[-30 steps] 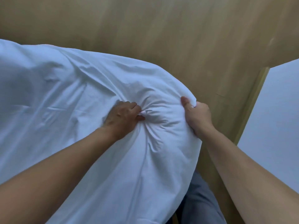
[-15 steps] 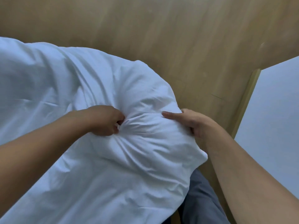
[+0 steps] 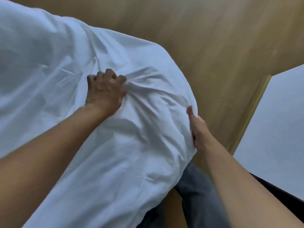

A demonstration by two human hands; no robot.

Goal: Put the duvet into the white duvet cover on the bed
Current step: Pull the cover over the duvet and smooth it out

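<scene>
Grip counts: with the left hand (image 3: 105,91) fisting bunched duvet cover (image 3: 57,60) and the right hand (image 3: 199,130) pinching its right corner, tug apart evenly to seat that corner.

There is just one camera, worn on the person's head. It looks down and a bit forward (a very wide look), close above the white duvet cover (image 3: 65,79), with the wooden floor (image 3: 213,38) farther below.

Faded blue-grey denim trousers (image 3: 195,195) are worn. The left hand (image 3: 103,92) and right hand (image 3: 199,130) are uncovered, and the forearms are bared to the frame's edge.
</scene>
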